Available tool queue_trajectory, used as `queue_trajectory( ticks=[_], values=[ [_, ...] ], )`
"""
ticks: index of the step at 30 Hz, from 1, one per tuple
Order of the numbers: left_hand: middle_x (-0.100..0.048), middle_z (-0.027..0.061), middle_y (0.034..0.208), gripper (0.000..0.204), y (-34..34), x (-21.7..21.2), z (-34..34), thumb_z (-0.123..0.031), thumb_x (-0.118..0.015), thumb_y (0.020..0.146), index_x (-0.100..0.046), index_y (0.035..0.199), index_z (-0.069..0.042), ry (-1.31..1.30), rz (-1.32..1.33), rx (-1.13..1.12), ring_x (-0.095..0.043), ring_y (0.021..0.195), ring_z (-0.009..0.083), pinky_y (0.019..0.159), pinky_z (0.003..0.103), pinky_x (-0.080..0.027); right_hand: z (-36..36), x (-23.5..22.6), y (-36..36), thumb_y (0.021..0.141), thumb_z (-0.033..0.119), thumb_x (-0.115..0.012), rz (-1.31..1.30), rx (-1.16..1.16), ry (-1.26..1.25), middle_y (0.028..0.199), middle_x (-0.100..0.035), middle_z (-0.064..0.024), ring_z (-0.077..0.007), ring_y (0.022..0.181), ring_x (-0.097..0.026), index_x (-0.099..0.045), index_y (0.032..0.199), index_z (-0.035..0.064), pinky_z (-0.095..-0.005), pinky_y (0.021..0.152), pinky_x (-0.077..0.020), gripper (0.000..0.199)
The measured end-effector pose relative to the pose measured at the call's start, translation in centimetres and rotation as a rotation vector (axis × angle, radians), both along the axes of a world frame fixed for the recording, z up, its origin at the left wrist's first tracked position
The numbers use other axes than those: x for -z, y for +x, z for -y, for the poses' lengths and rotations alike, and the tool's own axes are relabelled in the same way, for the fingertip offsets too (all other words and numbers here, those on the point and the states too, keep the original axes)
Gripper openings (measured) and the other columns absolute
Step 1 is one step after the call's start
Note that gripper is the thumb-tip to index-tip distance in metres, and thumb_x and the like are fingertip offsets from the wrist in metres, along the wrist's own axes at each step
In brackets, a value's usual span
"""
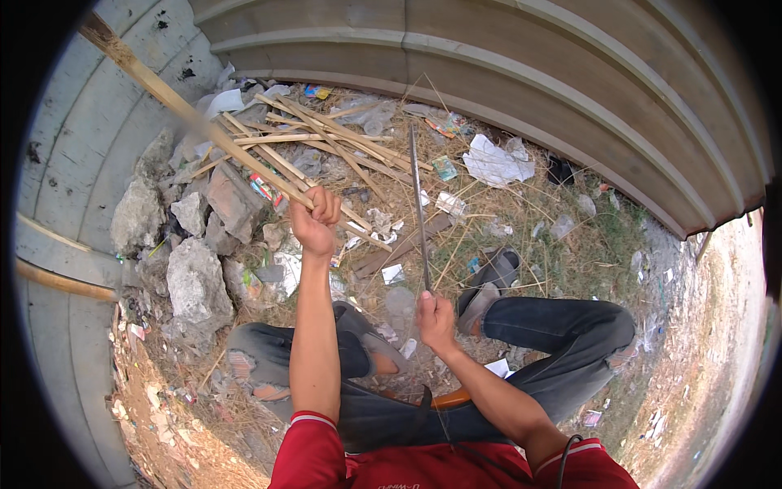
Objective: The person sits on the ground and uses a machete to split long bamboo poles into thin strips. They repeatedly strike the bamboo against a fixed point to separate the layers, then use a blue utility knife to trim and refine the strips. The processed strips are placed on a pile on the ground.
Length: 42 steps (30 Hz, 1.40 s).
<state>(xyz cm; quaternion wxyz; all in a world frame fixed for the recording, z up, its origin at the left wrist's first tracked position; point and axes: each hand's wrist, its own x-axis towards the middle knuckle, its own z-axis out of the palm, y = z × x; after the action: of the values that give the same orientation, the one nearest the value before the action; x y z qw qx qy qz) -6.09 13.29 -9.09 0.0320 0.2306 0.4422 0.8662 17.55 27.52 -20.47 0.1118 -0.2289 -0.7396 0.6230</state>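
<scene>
A long pale bamboo strip (175, 99) slants from the upper left down to my left hand (314, 222), whose fingers are wrapped round its lower end. My right hand (437, 320) is closed round the handle of a long, narrow machete (419, 200). Its dark blade points away from me, seen almost edge-on, apart from the strip. The handle is mostly hidden by the fingers. Beyond both hands lies a loose heap of split bamboo strips (326, 134) crossing one another on the ground.
Broken concrete lumps (198, 281) are piled to the left. A ribbed metal wall (521, 61) bends round the far side; pale metal sheeting (77, 147) stands at the left. Dry grass and litter, including crumpled white paper (497, 161), cover the ground. My bent legs (562, 326) are close by.
</scene>
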Motion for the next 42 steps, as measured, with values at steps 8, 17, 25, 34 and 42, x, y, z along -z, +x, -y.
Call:
queue_trajectory(
  ticks=[8, 17, 25, 34, 42],
  values=[
    [-0.020, -0.0054, 0.053, 0.061, -0.4, -0.4, 0.1, -0.056, -0.024, 0.106, -0.026, 0.059, -0.017, -0.043, 0.069, 0.133, -0.012, 0.049, 0.0085, 0.046, 0.028, -0.013, -1.6, 0.6, -0.8, 0.098, 0.057, -0.053, 0.500, -0.082, -0.258, 0.053, -0.049, -0.0040, -0.0174, 0.044, -0.049, -0.053, 0.064, 0.0025, -0.0330, 0.046, -0.0422, 0.064],
    [-0.019, -0.0050, 0.050, 0.062, -1.0, -1.1, -0.7, -0.053, -0.025, 0.106, -0.024, 0.055, -0.017, -0.040, 0.096, 0.418, -0.012, 0.046, 0.0098, 0.045, 0.029, -0.013, -0.5, -0.4, 2.0, 0.099, 0.055, -0.054, 0.151, -0.101, 0.021, 0.054, -0.050, -0.0042, -0.0156, 0.045, -0.049, -0.053, 0.065, 0.0037, -0.0321, 0.045, -0.0409, 0.061],
    [-0.019, -0.0048, 0.049, 0.061, -0.3, -0.9, -0.2, -0.050, -0.029, 0.105, -0.024, 0.054, -0.018, -0.068, 0.102, 0.450, -0.013, 0.046, 0.0098, 0.045, 0.029, -0.014, -1.4, -3.1, 0.6, 0.098, 0.056, -0.055, 0.403, -0.042, -0.342, 0.054, -0.047, -0.0029, -0.0136, 0.042, -0.043, -0.047, 0.062, 0.0066, -0.0310, 0.040, -0.0367, 0.061],
    [-0.020, -0.0043, 0.049, 0.062, -0.7, -1.6, -0.8, -0.053, -0.031, 0.103, -0.025, 0.053, -0.017, -0.135, 0.109, 0.468, -0.013, 0.047, 0.0102, 0.046, 0.029, -0.015, 0.1, 0.7, 3.4, 0.098, 0.053, -0.057, 0.690, -0.082, -0.400, 0.054, -0.049, -0.0048, -0.0162, 0.045, -0.048, -0.052, 0.064, 0.0055, -0.0350, 0.044, -0.0396, 0.058],
    [-0.022, -0.0029, 0.046, 0.064, -1.1, -0.9, 0.1, -0.050, -0.034, 0.103, -0.026, 0.050, -0.016, -0.027, 0.076, 0.597, -0.015, 0.045, 0.0107, 0.045, 0.030, -0.015, -1.1, -6.3, -0.8, 0.100, 0.061, -0.046, 0.212, 0.003, -0.565, 0.055, -0.044, -0.0028, -0.0126, 0.042, -0.042, -0.050, 0.071, 0.0059, -0.0301, 0.041, -0.0355, 0.062]
  ],
)
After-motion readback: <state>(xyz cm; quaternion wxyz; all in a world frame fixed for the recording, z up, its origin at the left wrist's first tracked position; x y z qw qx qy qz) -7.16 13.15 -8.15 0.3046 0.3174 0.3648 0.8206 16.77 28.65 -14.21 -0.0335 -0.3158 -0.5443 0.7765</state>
